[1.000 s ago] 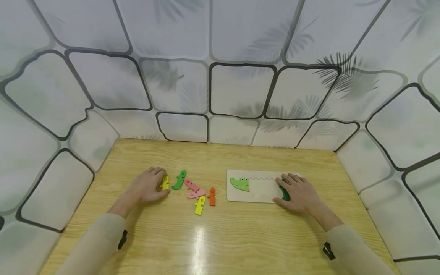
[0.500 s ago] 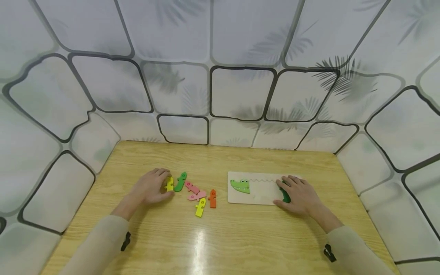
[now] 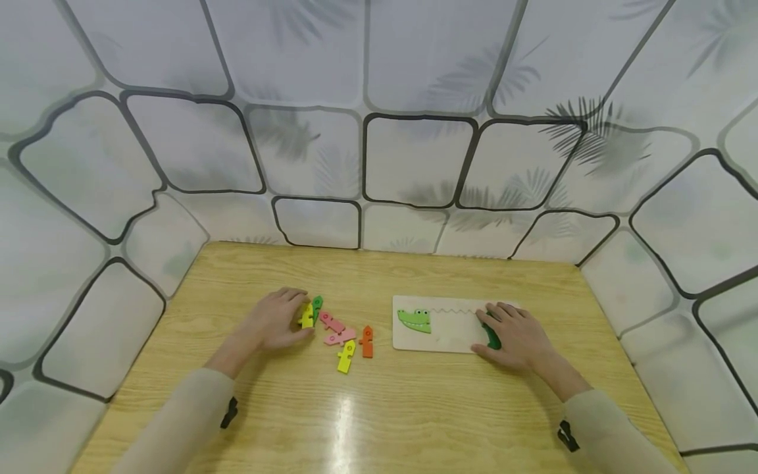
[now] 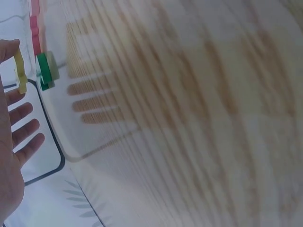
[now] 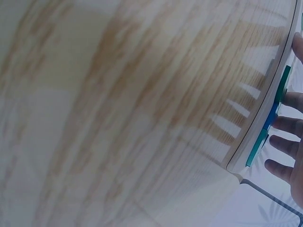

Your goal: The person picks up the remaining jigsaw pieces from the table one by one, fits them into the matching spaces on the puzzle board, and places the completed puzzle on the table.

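Left hand (image 3: 278, 323) pinches yellow piece (image 3: 306, 316)
Thumb and forefinger clamped on it, beside a green piece (image 3: 318, 304); right hand (image 3: 515, 337), fingers apart, lies over the pale board's (image 3: 453, 332) right end (I see a crocodile head (image 3: 416, 321) at its left)

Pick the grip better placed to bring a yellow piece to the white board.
Probably the left grip: it pinches one yellow piece beside the loose pink pieces. The right grip lies over the right end of the white board, partly covering a green piece.
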